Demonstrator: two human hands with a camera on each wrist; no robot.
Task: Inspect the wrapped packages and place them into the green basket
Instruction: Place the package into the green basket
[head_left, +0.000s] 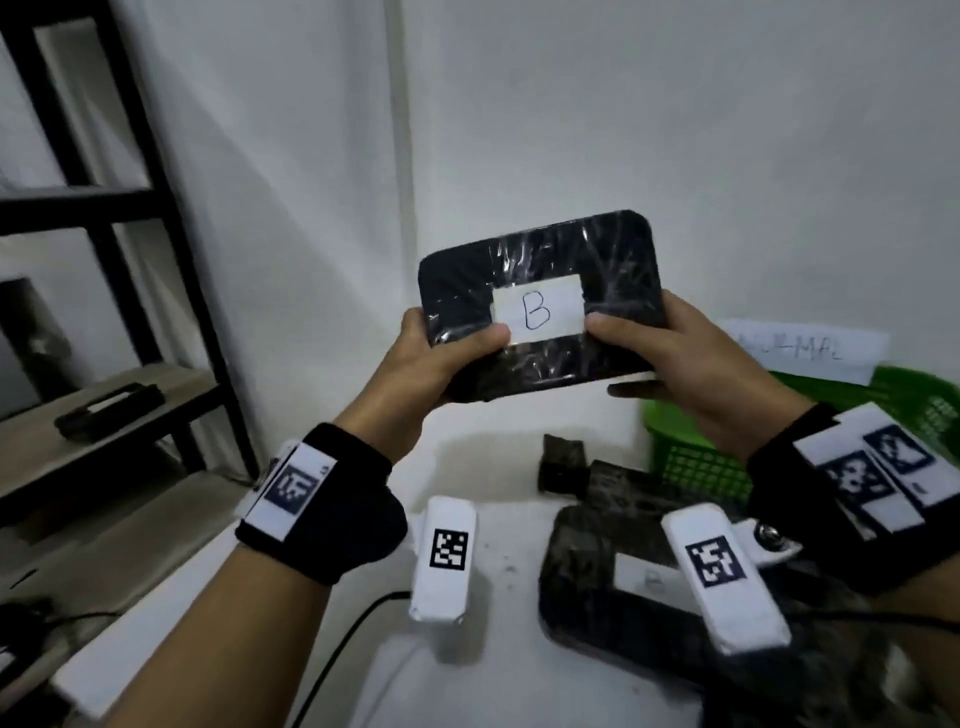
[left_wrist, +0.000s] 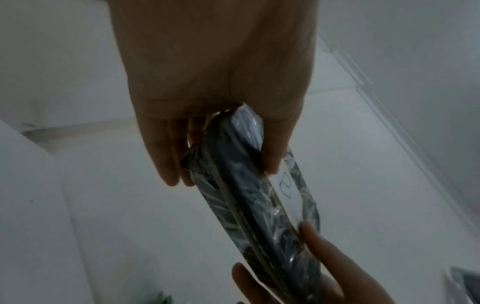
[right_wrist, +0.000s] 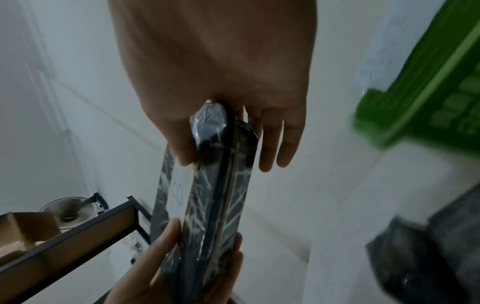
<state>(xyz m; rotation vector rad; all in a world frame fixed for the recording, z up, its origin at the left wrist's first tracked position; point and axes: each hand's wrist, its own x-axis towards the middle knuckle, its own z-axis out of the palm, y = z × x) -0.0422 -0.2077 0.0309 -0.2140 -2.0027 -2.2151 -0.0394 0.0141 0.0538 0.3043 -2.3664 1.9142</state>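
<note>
Each grip is clamped on the wrapped package (head_left: 540, 304): left hand (head_left: 441, 358) pinching its 9 o'clock end, right hand (head_left: 670, 358) its 3 o'clock end, thumbs either side of the "B" label (head_left: 536, 309). It's held in the air above the desk (head_left: 498, 675). The film looks slick, so I'd worry it slides out during the handover. The green basket (head_left: 691, 447) waits at 4 o'clock, and a careless swing could clip its rim or the packages (head_left: 587, 566) below.

Two hands (head_left: 447, 358) (head_left: 691, 374) gripped one wrapped package (head_left: 540, 306); about three more packages (head_left: 597, 571) lay beside one green basket (head_left: 691, 457).
</note>
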